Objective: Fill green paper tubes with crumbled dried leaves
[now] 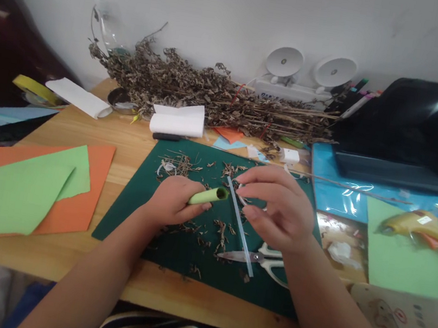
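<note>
My left hand (174, 201) is closed around a rolled light-green paper tube (208, 196), its open end turned toward the right. Just across from it hovers my right hand (278, 206), with fingers apart and curved, and I see nothing between them. Below and between the hands, a clear glue stick (240, 227) slants over the green cutting mat (129, 211). It crosses the blade of a pair of white-handled scissors (258, 257), which lies partly under my right wrist. Crumbled dry leaves (221, 233) are scattered across the mat.
A bundle of dried stems (197, 89) runs along the wall. On the left lie green sheets (13, 188) over an orange sheet (95, 189). A yellow glue gun (427, 228) rests at the right, near a black case (422, 128). Behind the mat is a white paper roll (178, 120).
</note>
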Demonstrator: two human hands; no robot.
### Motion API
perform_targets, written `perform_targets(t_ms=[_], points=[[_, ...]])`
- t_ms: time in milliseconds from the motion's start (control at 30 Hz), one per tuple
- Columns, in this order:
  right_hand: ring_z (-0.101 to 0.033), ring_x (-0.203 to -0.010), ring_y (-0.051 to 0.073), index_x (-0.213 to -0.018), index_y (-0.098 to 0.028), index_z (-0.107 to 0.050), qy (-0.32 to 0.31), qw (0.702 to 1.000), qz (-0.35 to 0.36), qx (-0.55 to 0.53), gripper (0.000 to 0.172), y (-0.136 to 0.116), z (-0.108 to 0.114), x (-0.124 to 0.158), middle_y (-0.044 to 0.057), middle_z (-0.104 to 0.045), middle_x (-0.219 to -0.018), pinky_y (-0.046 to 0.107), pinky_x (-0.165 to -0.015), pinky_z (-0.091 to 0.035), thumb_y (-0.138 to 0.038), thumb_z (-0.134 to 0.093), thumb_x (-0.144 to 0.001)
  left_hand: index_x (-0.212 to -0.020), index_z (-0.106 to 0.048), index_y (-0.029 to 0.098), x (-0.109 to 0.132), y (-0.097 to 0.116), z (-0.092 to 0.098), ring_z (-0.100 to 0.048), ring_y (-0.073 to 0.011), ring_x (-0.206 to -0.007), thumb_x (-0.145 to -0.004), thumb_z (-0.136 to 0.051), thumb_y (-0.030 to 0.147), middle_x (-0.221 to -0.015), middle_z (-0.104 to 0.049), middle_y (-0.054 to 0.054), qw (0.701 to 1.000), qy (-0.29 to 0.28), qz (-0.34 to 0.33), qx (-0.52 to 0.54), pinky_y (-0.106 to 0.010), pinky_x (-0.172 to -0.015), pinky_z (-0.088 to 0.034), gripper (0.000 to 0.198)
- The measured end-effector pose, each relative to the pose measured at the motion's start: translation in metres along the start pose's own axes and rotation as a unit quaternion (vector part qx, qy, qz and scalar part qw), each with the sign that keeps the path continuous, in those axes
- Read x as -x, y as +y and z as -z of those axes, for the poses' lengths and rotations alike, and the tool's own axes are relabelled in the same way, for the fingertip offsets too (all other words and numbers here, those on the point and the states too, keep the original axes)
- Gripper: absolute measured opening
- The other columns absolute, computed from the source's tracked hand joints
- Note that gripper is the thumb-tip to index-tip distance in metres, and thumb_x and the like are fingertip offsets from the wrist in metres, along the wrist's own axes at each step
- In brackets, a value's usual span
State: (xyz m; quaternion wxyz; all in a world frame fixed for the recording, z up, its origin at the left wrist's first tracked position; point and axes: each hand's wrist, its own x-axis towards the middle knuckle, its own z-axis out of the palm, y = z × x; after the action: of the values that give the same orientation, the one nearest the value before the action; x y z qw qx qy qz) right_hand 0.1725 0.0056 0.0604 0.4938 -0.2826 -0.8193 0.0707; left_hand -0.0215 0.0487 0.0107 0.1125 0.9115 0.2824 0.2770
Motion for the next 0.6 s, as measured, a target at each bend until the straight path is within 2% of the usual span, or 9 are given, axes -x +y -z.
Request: perform_targets(t_ms=[67,133,167,267,367,400,433,500,600], points=[[-0.054,-0.081,0.016,-0.085,-0.021,-0.054,0.014,1.000,-0.024,-0.005,0.015,0.000,0.001,0.000,0.005,-0.055,-0.088,0.033,-0.072,-0.045,-0.016,-0.049,-0.072,-0.060,-0.049,0.018,0.002,0.001,-0.001,-0.043,-0.0117,-0.047,-0.076,-0.040,0.041,-0.050,-0.048,0.000,0.996,0.005,0.043,0.081,-0.025,-0.046,-0.030,0.029],[-0.053,-0.083,0.016,-0.086,-0.021,-0.054,0.028,0.998,-0.060,-0.011,0.015,0.002,0.001,0.001,0.004,-0.055,-0.088,0.032,-0.072,-0.044,-0.017,-0.050,-0.073,-0.063,-0.048,0.018,0.002,0.004,-0.002,-0.045,-0.0110,-0.046,-0.076,-0.040,0.042,-0.050,-0.049,0.001,0.971,0.034,0.096,0.218,-0.025,-0.046,-0.033,0.028],[-0.053,-0.082,0.015,-0.087,-0.021,-0.054,0.036,0.995,-0.086,-0.017,0.015,0.003,-0.001,0.002,0.004,-0.056,-0.089,0.031,-0.070,-0.044,-0.018,-0.049,-0.074,-0.065,-0.048,0.019,0.002,0.006,-0.002,-0.044,-0.0104,-0.043,-0.077,-0.038,0.043,-0.048,-0.048,0.002,0.941,0.058,0.124,0.309,-0.025,-0.045,-0.034,0.028],[-0.051,-0.072,0.012,-0.091,-0.021,-0.052,0.024,0.986,-0.162,-0.015,0.014,0.010,-0.007,0.004,0.003,-0.055,-0.088,0.027,-0.060,-0.044,-0.023,-0.046,-0.078,-0.065,-0.040,0.020,-0.004,0.010,0.001,-0.036,-0.0089,-0.031,-0.081,-0.023,0.045,-0.038,-0.038,0.006,0.787,0.155,0.208,0.560,-0.027,-0.044,-0.038,0.034],[-0.052,-0.077,0.014,-0.095,-0.018,-0.052,-0.087,0.980,-0.174,0.046,0.021,0.013,-0.017,0.006,0.006,-0.056,-0.092,0.029,-0.064,-0.045,-0.028,-0.048,-0.078,-0.058,-0.028,0.020,-0.010,0.006,0.008,-0.034,-0.0071,-0.034,-0.083,-0.021,0.040,-0.040,-0.029,0.007,0.642,0.217,0.311,0.666,-0.024,-0.045,-0.037,0.033],[-0.052,-0.082,0.017,-0.098,-0.017,-0.052,-0.136,0.975,-0.162,0.067,0.024,0.012,-0.021,0.007,0.008,-0.056,-0.095,0.031,-0.068,-0.045,-0.030,-0.048,-0.078,-0.058,-0.026,0.019,-0.011,0.003,0.010,-0.034,-0.0067,-0.037,-0.082,-0.022,0.039,-0.043,-0.028,0.007,0.605,0.230,0.341,0.682,-0.023,-0.045,-0.036,0.032],[-0.052,-0.087,0.019,-0.101,-0.016,-0.051,-0.184,0.968,-0.146,0.083,0.028,0.011,-0.026,0.007,0.009,-0.056,-0.098,0.033,-0.071,-0.045,-0.032,-0.049,-0.077,-0.058,-0.025,0.019,-0.011,0.000,0.010,-0.034,-0.0062,-0.037,-0.082,-0.023,0.039,-0.045,-0.027,0.006,0.577,0.239,0.363,0.692,-0.021,-0.043,-0.034,0.031],[-0.051,-0.092,0.022,-0.106,-0.016,-0.050,-0.252,0.955,-0.122,0.101,0.033,0.005,-0.035,0.009,0.010,-0.057,-0.100,0.037,-0.074,-0.044,-0.034,-0.049,-0.077,-0.060,-0.027,0.019,-0.011,-0.005,0.010,-0.031,-0.0055,-0.037,-0.082,-0.023,0.037,-0.048,-0.027,0.006,0.540,0.238,0.395,0.704,-0.019,-0.038,-0.029,0.029],[-0.054,-0.083,0.019,-0.109,-0.018,-0.047,-0.275,0.949,-0.131,0.083,0.036,-0.003,-0.046,0.011,0.007,-0.059,-0.095,0.034,-0.069,-0.044,-0.034,-0.050,-0.077,-0.063,-0.030,0.019,-0.011,-0.005,0.006,-0.029,-0.0052,-0.036,-0.082,-0.022,0.034,-0.049,-0.027,0.006,0.507,0.218,0.413,0.725,-0.018,-0.035,-0.024,0.026]])
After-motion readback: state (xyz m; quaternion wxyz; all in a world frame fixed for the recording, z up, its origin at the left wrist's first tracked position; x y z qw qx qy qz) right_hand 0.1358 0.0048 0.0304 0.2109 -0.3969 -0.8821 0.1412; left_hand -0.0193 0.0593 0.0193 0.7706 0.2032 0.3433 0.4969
